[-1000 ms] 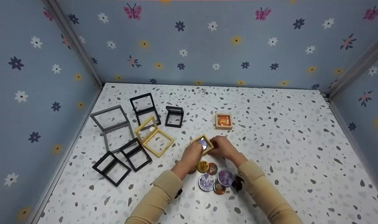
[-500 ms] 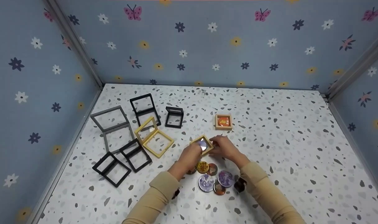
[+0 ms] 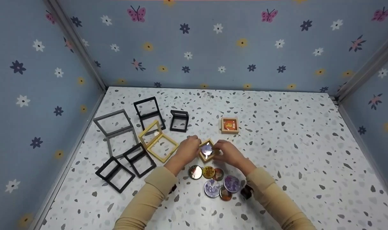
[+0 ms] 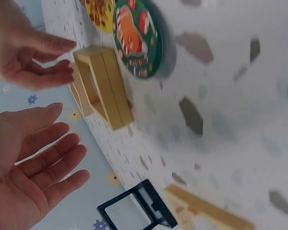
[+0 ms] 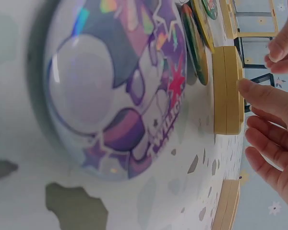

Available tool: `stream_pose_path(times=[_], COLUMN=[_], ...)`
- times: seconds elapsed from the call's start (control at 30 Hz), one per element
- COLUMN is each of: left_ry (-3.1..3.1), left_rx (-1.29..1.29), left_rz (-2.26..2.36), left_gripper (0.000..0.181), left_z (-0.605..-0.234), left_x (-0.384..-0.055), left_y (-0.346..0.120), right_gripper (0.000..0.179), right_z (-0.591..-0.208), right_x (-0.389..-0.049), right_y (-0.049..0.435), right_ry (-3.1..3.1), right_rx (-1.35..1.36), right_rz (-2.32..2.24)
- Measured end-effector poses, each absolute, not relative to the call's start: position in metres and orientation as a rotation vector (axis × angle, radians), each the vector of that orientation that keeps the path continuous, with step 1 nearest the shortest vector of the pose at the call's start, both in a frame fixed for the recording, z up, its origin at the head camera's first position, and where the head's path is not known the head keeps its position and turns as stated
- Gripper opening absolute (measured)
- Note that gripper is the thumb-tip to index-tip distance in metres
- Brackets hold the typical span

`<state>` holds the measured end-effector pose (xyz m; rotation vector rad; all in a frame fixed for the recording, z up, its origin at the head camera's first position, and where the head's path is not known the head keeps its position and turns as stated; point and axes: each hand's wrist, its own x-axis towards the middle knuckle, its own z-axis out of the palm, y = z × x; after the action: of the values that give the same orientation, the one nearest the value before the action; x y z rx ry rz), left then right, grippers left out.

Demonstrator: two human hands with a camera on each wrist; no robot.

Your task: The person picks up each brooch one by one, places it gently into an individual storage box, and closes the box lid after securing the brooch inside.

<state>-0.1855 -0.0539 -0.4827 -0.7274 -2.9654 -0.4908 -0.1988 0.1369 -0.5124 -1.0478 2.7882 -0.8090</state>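
A small closed yellow display frame (image 3: 202, 157) lies on the table with a purple-and-white button badge (image 3: 207, 149) inside. My left hand (image 3: 188, 150) is at its left side; in the left wrist view, the left hand (image 4: 38, 167) has loosely extended fingers, apart from the frame (image 4: 113, 91). On the other side is my right hand (image 3: 230, 152). The right wrist view has the right thumb (image 5: 259, 93) at the frame's edge (image 5: 225, 91), its other fingers loosely bent; contact is unclear. Nearer me lie several badges, including a green-rimmed one (image 4: 139, 38) and a large purple one (image 3: 232, 184).
Opened frames stand to the left: a grey one (image 3: 122, 129), a yellow one (image 3: 162, 159), a small black one (image 3: 179, 131) and several other black ones. A closed light-wood-coloured frame (image 3: 229, 131) with an orange badge sits behind. A patterned wall (image 3: 232, 57) borders the table.
My left hand has let go of the yellow frame and moved left and away from me, uncovering the green-rimmed badge. The frame has turned slightly. My right hand has loosened beside it.
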Motion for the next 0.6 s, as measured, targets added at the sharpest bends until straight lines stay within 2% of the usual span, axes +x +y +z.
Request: stream_pose_path(times=[0.33,0.6], left_ry=[-2.967,-3.024], left_rx=[-0.713,-0.565], left_rz=[-0.338,-0.26], left_gripper=[0.013,0.022], left_z=[-0.463,-0.456], left_x=[-0.213,-0.237], left_y=[-0.066,-0.075], right_gripper=[0.016,0.012], right_z=[-0.516,-0.518], right_x=[-0.201,-0.2], right_y=[0.136,0.14], right_ry=[2.767,2.785], right_rx=[-1.184,-1.212], right_rz=[-0.67,-0.602])
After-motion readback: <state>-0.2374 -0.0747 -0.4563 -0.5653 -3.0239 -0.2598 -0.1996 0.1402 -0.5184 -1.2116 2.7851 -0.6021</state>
